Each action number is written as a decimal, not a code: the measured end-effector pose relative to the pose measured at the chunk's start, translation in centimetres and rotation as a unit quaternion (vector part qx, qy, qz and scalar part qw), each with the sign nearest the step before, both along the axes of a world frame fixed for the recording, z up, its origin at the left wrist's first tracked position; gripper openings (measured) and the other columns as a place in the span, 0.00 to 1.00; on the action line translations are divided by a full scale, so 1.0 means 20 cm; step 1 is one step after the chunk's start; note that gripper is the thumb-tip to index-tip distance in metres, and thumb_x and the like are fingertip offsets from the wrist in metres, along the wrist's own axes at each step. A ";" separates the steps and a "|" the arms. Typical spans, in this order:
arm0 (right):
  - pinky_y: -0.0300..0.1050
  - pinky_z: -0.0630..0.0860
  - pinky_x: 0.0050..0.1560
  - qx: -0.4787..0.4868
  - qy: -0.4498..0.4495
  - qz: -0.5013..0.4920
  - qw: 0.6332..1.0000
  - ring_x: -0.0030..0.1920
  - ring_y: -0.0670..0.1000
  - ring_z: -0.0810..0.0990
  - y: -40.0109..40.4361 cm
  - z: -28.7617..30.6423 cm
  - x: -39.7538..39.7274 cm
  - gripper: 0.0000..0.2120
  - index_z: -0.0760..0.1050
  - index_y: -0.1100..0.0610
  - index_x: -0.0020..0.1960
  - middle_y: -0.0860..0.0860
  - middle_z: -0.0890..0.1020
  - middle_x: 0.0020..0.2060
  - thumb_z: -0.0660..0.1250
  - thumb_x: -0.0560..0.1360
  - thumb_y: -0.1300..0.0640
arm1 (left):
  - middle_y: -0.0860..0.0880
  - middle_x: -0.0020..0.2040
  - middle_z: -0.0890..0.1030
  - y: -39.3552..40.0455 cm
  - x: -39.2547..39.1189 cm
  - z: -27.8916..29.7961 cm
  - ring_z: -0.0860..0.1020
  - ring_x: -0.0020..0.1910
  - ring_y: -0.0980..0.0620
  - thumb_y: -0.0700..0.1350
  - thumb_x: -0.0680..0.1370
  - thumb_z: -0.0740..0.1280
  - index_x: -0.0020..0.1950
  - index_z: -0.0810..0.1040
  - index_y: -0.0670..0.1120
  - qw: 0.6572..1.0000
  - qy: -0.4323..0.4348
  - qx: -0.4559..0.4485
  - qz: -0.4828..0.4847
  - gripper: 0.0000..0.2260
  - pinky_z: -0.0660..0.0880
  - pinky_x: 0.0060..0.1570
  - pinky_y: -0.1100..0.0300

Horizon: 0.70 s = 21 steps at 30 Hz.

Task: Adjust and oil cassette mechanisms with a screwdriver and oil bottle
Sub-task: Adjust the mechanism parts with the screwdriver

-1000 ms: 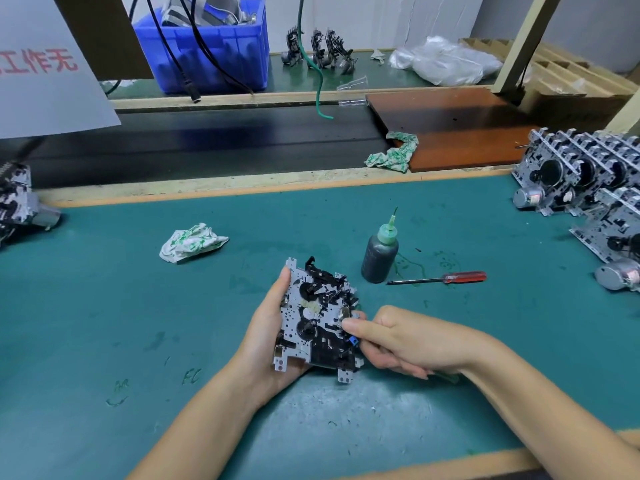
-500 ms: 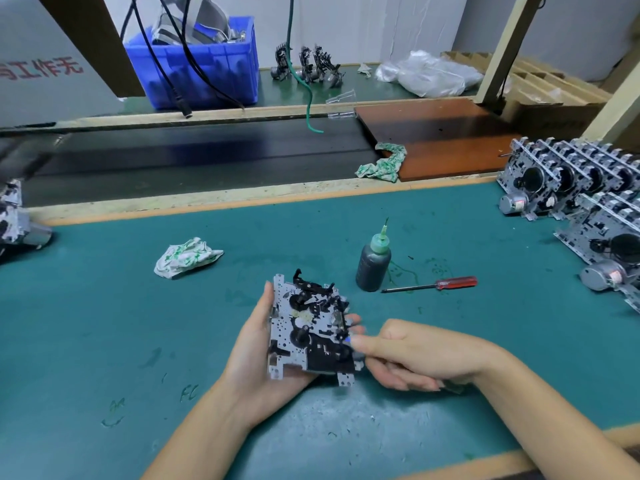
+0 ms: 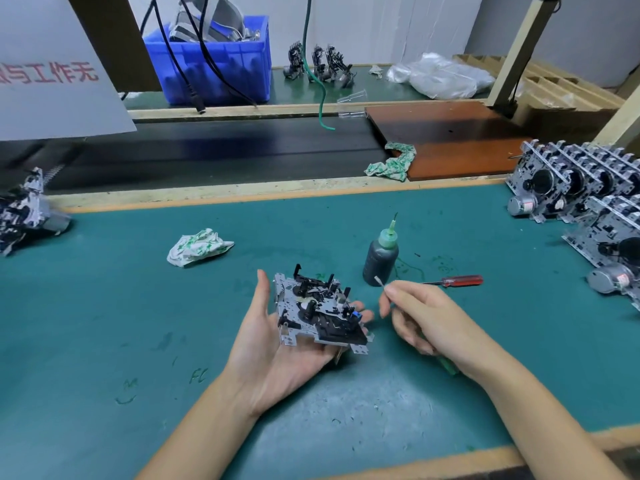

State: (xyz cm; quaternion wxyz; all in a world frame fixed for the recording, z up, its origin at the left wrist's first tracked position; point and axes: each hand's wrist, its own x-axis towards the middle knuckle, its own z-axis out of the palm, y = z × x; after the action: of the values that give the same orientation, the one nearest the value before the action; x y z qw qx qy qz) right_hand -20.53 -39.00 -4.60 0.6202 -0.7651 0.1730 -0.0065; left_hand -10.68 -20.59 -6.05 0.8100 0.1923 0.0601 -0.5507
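A cassette mechanism (image 3: 320,311), grey metal with black parts, lies face up in the palm of my left hand (image 3: 273,344), whose fingers cup it from below. My right hand (image 3: 420,318) is just right of it and pinches a thin tool (image 3: 380,283) with a pale tip; a green handle end (image 3: 448,366) sticks out below the palm. The dark oil bottle (image 3: 381,258) with a green nozzle stands upright behind the hands. The red-handled screwdriver (image 3: 459,280) lies flat on the mat to the bottle's right.
The green mat (image 3: 114,306) carries a crumpled cloth (image 3: 197,247), rows of cassette mechanisms (image 3: 588,202) at the right and one mechanism (image 3: 24,213) at the left edge. Behind are a dark conveyor belt (image 3: 221,150), a blue bin (image 3: 214,60) and a brown board (image 3: 450,136).
My right hand has drawn away from the mechanism to the right, lifting the thin tool clear. My left hand has tipped the mechanism flatter in the palm.
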 end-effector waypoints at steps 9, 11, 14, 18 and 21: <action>0.43 0.69 0.56 -0.580 -0.091 0.094 0.804 0.55 0.49 0.74 -0.04 -0.01 -0.11 0.29 0.72 0.51 0.67 0.47 0.77 0.53 0.67 0.69 0.39 | 0.36 0.64 0.76 0.04 0.02 0.02 0.77 0.59 0.37 0.67 0.73 0.60 0.62 0.79 0.41 0.960 -0.190 0.093 -0.182 0.33 0.70 0.63 0.40; 0.44 0.70 0.59 -0.600 -0.112 0.138 0.780 0.56 0.50 0.75 -0.04 -0.02 -0.13 0.32 0.73 0.53 0.65 0.48 0.78 0.54 0.62 0.69 0.33 | 0.43 0.56 0.82 0.04 0.04 0.07 0.81 0.54 0.45 0.67 0.71 0.61 0.53 0.84 0.47 0.934 -0.231 0.148 -0.230 0.28 0.78 0.54 0.52; 0.43 0.71 0.57 -0.611 -0.154 0.141 0.764 0.51 0.50 0.79 -0.03 -0.04 -0.17 0.28 0.79 0.55 0.53 0.47 0.80 0.46 0.58 0.71 0.33 | 0.50 0.41 0.85 0.00 0.08 0.12 0.84 0.40 0.53 0.70 0.64 0.62 0.42 0.87 0.51 0.888 -0.297 0.237 -0.259 0.27 0.78 0.37 0.62; 0.42 0.67 0.53 -0.619 -0.165 0.098 0.761 0.45 0.51 0.79 -0.02 -0.07 -0.20 0.26 0.78 0.55 0.42 0.46 0.79 0.40 0.59 0.70 0.32 | 0.50 0.32 0.82 0.05 0.11 0.12 0.79 0.31 0.54 0.75 0.62 0.55 0.35 0.83 0.46 0.841 -0.407 0.263 -0.242 0.34 0.76 0.34 0.65; 0.41 0.67 0.49 -0.590 -0.161 0.067 0.788 0.41 0.51 0.76 -0.01 -0.09 -0.23 0.24 0.75 0.56 0.40 0.47 0.77 0.38 0.60 0.72 0.34 | 0.47 0.39 0.85 0.09 0.09 0.12 0.82 0.36 0.48 0.77 0.62 0.55 0.48 0.79 0.46 0.774 -0.489 0.385 -0.116 0.38 0.77 0.36 0.59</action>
State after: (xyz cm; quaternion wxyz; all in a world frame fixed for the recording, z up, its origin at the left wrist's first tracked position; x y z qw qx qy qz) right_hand -25.04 -39.12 -6.44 0.0655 -0.9796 -0.0181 -0.1890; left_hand -8.88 -18.74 -3.71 0.5186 0.7370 -0.1593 -0.4031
